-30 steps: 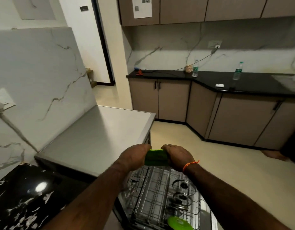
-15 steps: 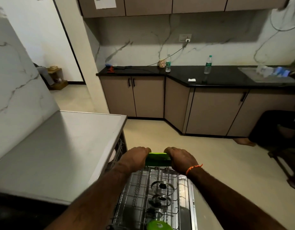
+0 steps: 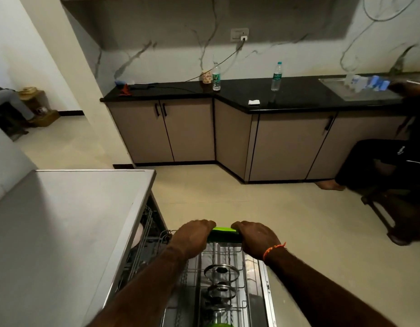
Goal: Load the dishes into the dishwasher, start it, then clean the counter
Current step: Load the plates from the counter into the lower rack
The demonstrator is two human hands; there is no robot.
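Observation:
Both my hands hold a bright green item [image 3: 224, 232] by its two ends, seen edge-on, over the far end of the pulled-out dishwasher rack [image 3: 250, 279]. My left hand [image 3: 195, 237] curls over its left end and my right hand [image 3: 256, 239] over its right end. Below them, steel lids [image 3: 220, 271] stand in the wire rack. Another green dish [image 3: 219, 324] shows at the bottom edge. The dishwasher's grey top [image 3: 62, 232] lies to the left. My forearms hide part of the rack.
A black counter [image 3: 298, 97] runs along the far wall with two water bottles [image 3: 216, 77] [image 3: 276, 77], a cup, a white cloth [image 3: 254, 102] and a sink [image 3: 353, 90]. A person sits on a chair at the right [image 3: 381, 166]. Open cream floor lies between.
The view has swung to the right and away from the marble wall. Both hands keep their grip on the green item above the rack.

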